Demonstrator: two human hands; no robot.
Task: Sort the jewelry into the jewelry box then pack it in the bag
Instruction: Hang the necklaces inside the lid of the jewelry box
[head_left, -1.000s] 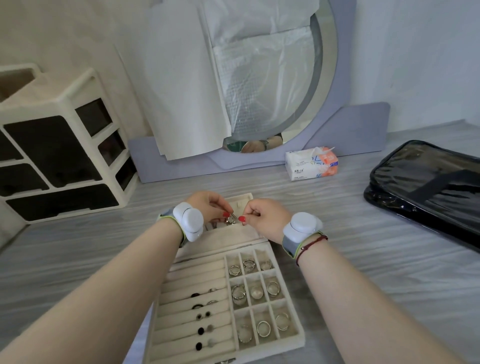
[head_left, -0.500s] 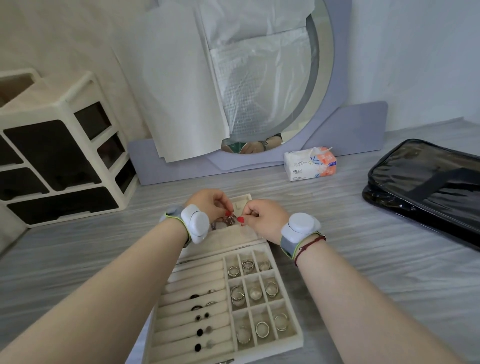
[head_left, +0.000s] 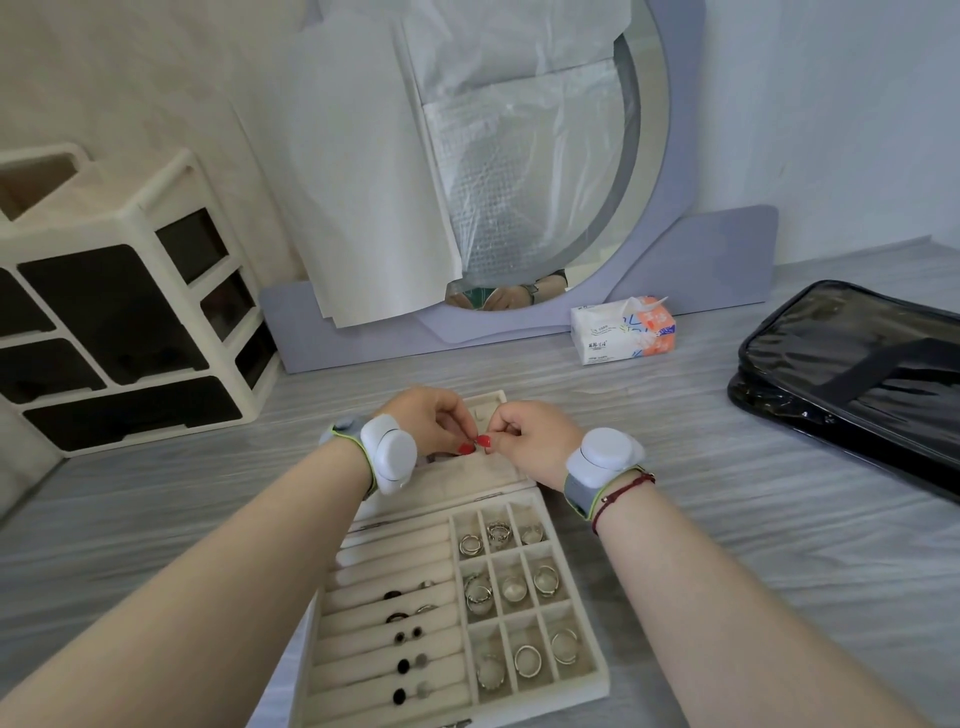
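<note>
Both hands are working close together above the far, padded half of the jewelry box (head_left: 597, 680): the left hand (head_left: 431, 423) and the right hand (head_left: 537, 441) are each curling their fingers and pinching thumb to fingertip, red nails almost touching. They appear to be gripping one small piece between them, but it is hidden by the fingertips and too small to name. The box is lying open on the worktop (head_left: 753, 545) just beneath the wrists, its square compartments already holding rings (head_left: 511, 587) and its padded rolls carrying dark studs (head_left: 405, 634). The black bag (head_left: 857, 374) is waiting well apart on the right, so packing is not yet under way.

The main risk is the small piece slipping. Two fingertip pinches on something so tiny are leaving little margin, and a dropped item could be bouncing off the padding onto the pale, streaked worktop, where it would be hard to spot. A fall into the filled compartments could also be mixing it with the rings. The wrists are hovering low over the hinge line, so a careless pull back could be nudging the box or flicking the far half. If a clasp or post is being fastened, forcing it could be bending it
</note>
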